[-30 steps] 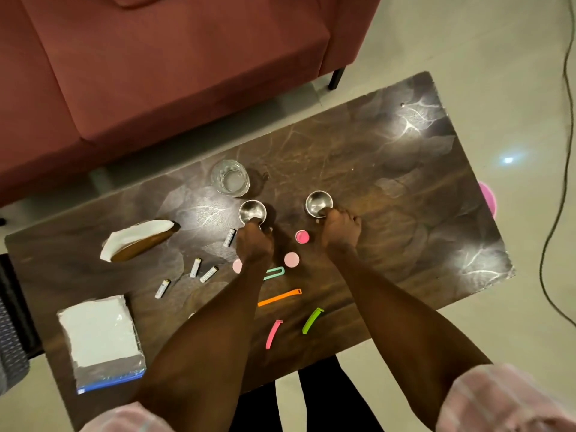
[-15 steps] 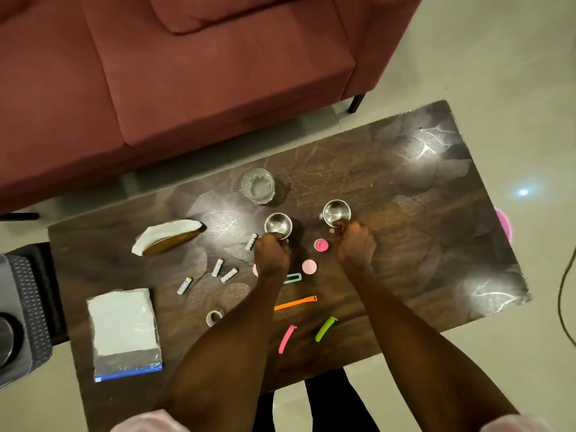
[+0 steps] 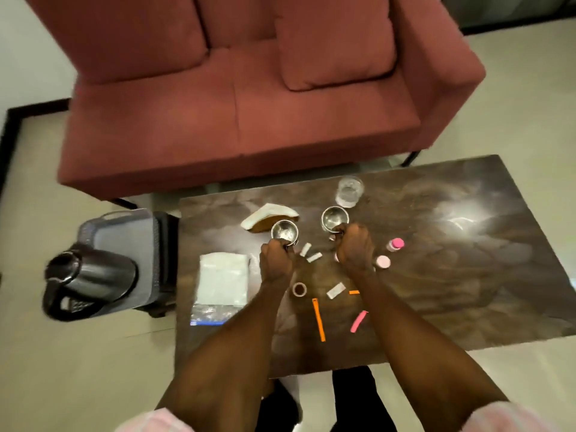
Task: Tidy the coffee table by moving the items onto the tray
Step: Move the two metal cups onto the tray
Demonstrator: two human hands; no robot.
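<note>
I hold two steel cups, one in each hand: my left hand grips the left cup, my right hand grips the right cup, both near the table's far edge. The grey tray sits off the table's left edge, a kettle on it.

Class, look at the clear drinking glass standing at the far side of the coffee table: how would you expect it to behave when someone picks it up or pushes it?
The clear glass is probably fragile, being transparent glass. It stands upright on a glossy table, so a push may slide it. Smooth walls could prove slippery.
</note>
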